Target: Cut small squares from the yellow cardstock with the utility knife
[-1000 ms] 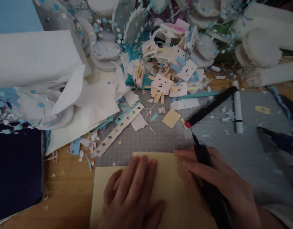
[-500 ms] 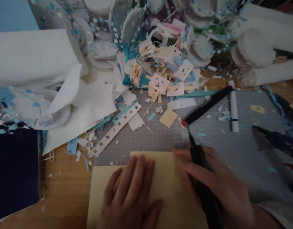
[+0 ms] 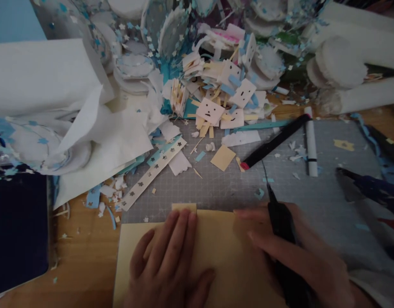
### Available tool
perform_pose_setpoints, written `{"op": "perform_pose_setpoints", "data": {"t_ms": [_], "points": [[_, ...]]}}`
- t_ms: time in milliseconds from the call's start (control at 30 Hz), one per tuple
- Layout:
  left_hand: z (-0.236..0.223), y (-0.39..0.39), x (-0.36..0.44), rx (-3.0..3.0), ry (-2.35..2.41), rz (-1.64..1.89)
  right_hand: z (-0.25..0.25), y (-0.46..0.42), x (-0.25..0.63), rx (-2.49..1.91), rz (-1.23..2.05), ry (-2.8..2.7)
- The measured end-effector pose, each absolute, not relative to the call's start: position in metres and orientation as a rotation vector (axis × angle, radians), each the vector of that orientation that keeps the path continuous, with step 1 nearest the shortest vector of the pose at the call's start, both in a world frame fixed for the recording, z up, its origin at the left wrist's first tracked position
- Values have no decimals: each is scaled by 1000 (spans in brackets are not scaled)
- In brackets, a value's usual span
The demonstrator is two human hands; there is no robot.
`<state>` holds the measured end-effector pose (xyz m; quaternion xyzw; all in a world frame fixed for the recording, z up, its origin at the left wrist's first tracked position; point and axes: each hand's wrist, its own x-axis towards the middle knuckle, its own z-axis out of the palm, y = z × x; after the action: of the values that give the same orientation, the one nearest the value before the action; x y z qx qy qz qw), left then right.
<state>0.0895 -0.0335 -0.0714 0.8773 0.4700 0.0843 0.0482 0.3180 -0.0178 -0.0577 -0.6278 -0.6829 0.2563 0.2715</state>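
Observation:
Pale yellow paper (image 3: 222,248), in overlapping layers, lies at the bottom centre over the cutting mat (image 3: 171,188). My left hand (image 3: 171,261) rests flat on it with fingers stretched out, their tips by a short strip of yellow paper (image 3: 184,206) showing past the top edge. My right hand (image 3: 312,248) is closed around a slim black-handled tool (image 3: 283,231) with a thin pointed tip; its exact kind is unclear. One right fingertip is at the paper's upper edge. Beyond the tool lie a black marker (image 3: 275,141) and a small yellow paper square (image 3: 223,157).
Small paper figures with drawn faces (image 3: 211,110) pile up at the back centre. A white pen (image 3: 311,145) and dark blue-handled tools (image 3: 370,188) lie right. A punched paper strip (image 3: 155,171), scraps and white paper (image 3: 119,141) spread left, near a dark blue panel (image 3: 20,226).
My right hand and its tool have moved slightly right and down. The right part of the yellow paper's top edge sits lower, leaving a narrower strip showing near my left fingertips. The view shifted slightly.

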Motion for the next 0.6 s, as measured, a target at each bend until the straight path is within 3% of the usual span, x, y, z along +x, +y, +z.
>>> {"op": "perform_pose_setpoints", "data": {"t_ms": [167,600], "points": [[-73,-35,88,2693,1426,235,-64,-14,325,-1378,544,-2113],[-69,-33,92,2631,1439,268,-64,-8,328,-1242,498,-2277]]}}
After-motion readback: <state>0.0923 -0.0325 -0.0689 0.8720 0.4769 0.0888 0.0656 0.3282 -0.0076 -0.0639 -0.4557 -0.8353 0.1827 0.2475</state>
